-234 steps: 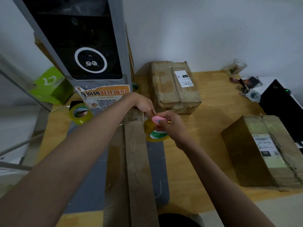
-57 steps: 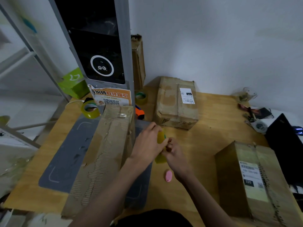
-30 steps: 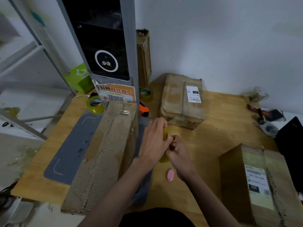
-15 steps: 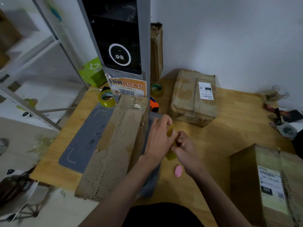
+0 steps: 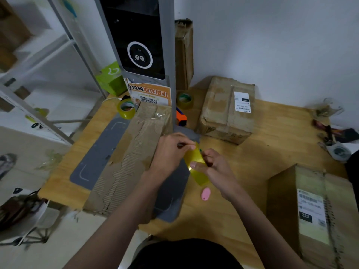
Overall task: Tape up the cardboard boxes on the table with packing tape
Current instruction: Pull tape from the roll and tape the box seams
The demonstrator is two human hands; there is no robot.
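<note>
Yellow tape roll (image 5: 195, 165) sits pinched between both hands (left hand (image 5: 171, 154), right hand (image 5: 215, 167)); long torn box (image 5: 128, 160) lies at nine o'clock, nearer the left grip.

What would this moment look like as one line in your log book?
step: readying tape | left hand: grips yellow tape roll | right hand: pinches the roll | pink cutter: lying on table | long box: beside hands

The left hand (image 5: 171, 154) is hiding part of the yellow tape roll (image 5: 195, 166). The picture's edge is cutting off the box (image 5: 314, 214) on the right.
</note>
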